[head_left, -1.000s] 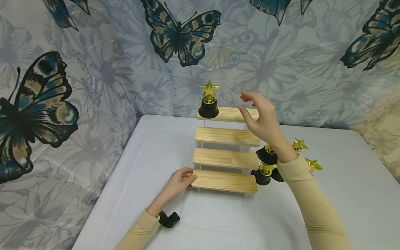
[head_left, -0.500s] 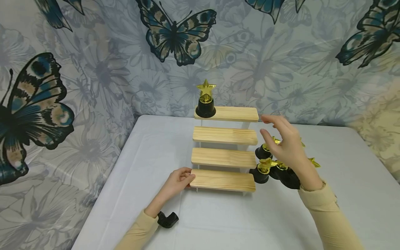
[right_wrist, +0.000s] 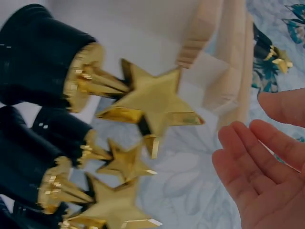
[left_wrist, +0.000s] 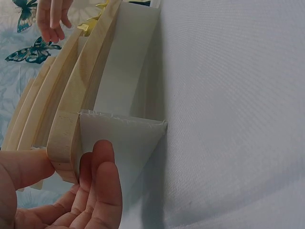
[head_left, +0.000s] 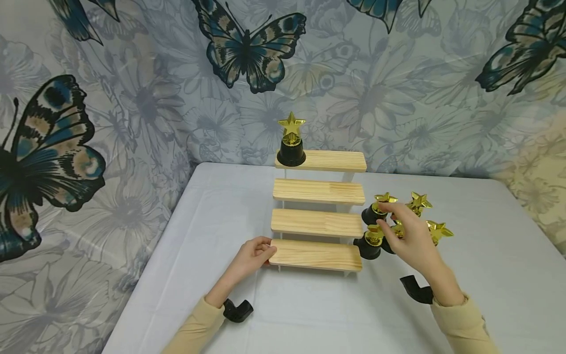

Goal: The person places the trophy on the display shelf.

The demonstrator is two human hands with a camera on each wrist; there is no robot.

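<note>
Right hand (head_left: 413, 242) beside gold star trophies (head_left: 369, 250)

Its thumb and fingers stand apart near those trophies, grouped on the white surface (head_left: 318, 314) right of the four-tier wooden stand (head_left: 318, 191). The left hand (head_left: 248, 258) pinches the left end of the lowest shelf (head_left: 316, 254). Another trophy (head_left: 291, 151) stands upright on the top shelf (head_left: 338, 161).

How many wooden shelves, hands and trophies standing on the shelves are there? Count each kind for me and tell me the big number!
Wooden shelves: 4
Hands (left hand, right hand): 2
Trophy on the shelves: 1
Total: 7
</note>
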